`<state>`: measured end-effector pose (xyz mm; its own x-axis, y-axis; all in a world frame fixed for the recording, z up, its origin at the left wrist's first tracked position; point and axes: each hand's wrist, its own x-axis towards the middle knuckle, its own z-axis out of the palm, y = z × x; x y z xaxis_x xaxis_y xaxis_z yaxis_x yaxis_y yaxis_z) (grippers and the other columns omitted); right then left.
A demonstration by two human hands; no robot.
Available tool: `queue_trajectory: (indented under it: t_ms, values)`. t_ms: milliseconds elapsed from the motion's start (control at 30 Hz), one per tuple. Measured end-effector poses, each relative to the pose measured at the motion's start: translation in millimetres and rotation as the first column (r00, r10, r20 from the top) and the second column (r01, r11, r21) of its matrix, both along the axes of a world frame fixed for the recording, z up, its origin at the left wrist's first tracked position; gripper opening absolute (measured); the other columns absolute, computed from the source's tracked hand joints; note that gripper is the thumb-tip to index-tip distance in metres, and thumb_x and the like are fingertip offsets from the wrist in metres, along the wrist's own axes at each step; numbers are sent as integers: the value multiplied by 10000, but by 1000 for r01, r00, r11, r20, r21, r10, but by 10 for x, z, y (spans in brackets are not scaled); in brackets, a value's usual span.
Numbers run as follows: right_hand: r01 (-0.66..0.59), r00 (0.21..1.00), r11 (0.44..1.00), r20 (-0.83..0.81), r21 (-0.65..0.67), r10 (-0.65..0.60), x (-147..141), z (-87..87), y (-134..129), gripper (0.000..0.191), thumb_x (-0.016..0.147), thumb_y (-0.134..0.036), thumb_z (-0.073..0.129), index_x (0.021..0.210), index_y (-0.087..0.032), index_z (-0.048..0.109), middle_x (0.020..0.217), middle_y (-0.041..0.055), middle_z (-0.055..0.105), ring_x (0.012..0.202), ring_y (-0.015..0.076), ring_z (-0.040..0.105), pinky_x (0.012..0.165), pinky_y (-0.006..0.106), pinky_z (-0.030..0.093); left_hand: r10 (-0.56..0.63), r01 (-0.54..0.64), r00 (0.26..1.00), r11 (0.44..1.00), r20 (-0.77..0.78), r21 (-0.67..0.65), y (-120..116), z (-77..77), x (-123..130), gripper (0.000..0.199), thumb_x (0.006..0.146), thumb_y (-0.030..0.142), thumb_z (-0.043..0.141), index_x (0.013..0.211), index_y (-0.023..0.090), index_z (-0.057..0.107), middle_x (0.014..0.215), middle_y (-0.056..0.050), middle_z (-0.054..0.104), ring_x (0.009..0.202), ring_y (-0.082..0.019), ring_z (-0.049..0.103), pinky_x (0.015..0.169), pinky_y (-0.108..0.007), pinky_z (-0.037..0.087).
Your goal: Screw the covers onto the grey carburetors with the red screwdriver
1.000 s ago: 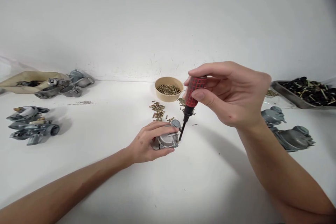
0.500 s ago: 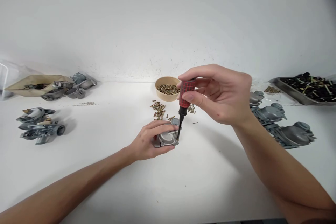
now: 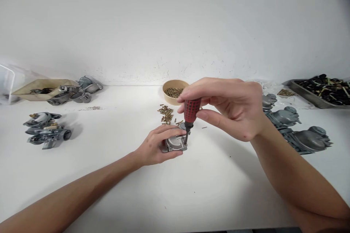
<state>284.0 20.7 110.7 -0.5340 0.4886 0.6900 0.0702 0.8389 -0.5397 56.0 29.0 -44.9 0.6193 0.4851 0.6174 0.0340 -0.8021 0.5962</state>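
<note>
My left hand (image 3: 158,144) is closed around a small grey metal carburetor (image 3: 175,143), pressing it against the white table, with part of the body hidden under the fingers. In my right hand (image 3: 229,107) is a screwdriver (image 3: 192,110) with a red and black checked handle, gripped between thumb and fingers. It stands nearly upright, its tip at the carburetor's near right corner. The screw under the tip is too small to make out. Just behind the carburetor lies a loose pile of brass-coloured screws (image 3: 166,114).
A round tan tub (image 3: 171,99) of screws stands at the back. On the left are carburetors (image 3: 49,134) and a beige tray (image 3: 24,91) with parts. More carburetors (image 3: 311,140) sit on the right, before a metal tray (image 3: 306,96) of dark pieces.
My right hand and the screwdriver have come down a little, and the fingers have shifted around the handle. The left hand still holds the carburetor in place. The view has moved slightly.
</note>
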Motion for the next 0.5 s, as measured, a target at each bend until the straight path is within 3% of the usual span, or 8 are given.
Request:
queue_trajectory:
  t_ms: [133,233,367,500]
  values:
    - [35,999,998,8,51,-35,-7,36,-29,272,871,-188,771,1135,-254,769,1046,28,715,820,133,741,706,254,671,-24,24,1000,999,-11,-38,0,16,-6,547,909,376,778,1407,277,576,1269,-124,705,1124,-277,688,978,-433,578]
    - [3,998,1000,63,31,-5,-24,35,-40,318,923,-179,699,1230,-258,728,1156,46,710,868,134,741,731,268,678,-15,14,1000,999,-21,-28,-5,26,-5,509,936,371,739,1406,262,578,1255,-127,707,1130,-281,686,978,-431,575]
    - [3,998,997,64,75,-8,-33,24,-47,352,922,-144,688,1255,-255,712,1053,29,732,870,135,737,735,261,676,-7,7,1000,1000,-9,-2,-3,8,-3,526,938,334,733,1429,291,552,1230,-101,712,1072,-252,697,936,-394,581]
    - [-25,993,999,112,37,20,-15,52,-68,444,938,-114,626,1351,-273,663,1305,59,686,1034,193,737,774,309,685,-30,30,1000,1000,-8,-4,11,-11,-22,589,927,294,745,1467,318,511,1291,-100,687,1137,-263,669,985,-412,559]
